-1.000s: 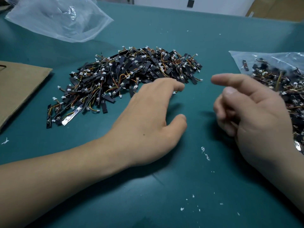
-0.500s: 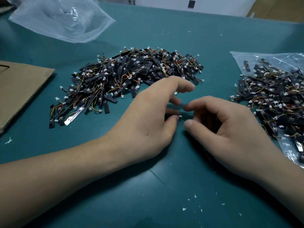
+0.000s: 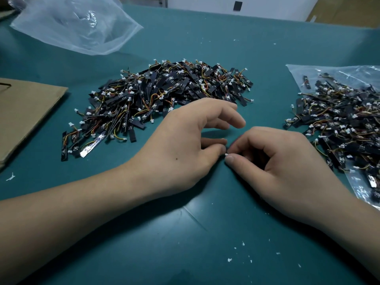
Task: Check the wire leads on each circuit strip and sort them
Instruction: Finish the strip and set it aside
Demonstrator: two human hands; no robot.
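Note:
My left hand (image 3: 185, 145) and my right hand (image 3: 273, 159) meet fingertip to fingertip at the table's middle. Between the two thumbs shows a small white connector (image 3: 226, 154) of a circuit strip. Both hands pinch it; the strip's remainder is hidden under my curled right fingers. A large loose pile of black circuit strips (image 3: 164, 95) with orange, yellow and red leads lies just beyond my left hand. A second pile of circuit strips (image 3: 339, 128) lies on a clear plastic bag (image 3: 308, 73) at the right.
The green table mat (image 3: 195, 233) carries small white scraps near the front. A crumpled clear bag (image 3: 76, 25) lies at the back left. A brown cardboard sheet (image 3: 24, 112) lies at the left edge. One silver strip (image 3: 92, 146) lies at the left pile's near end.
My right hand has swung left from over the right pile and dropped to the table's middle. My left hand's fingers have curled in to meet it, and the thumbs now close on the white connector.

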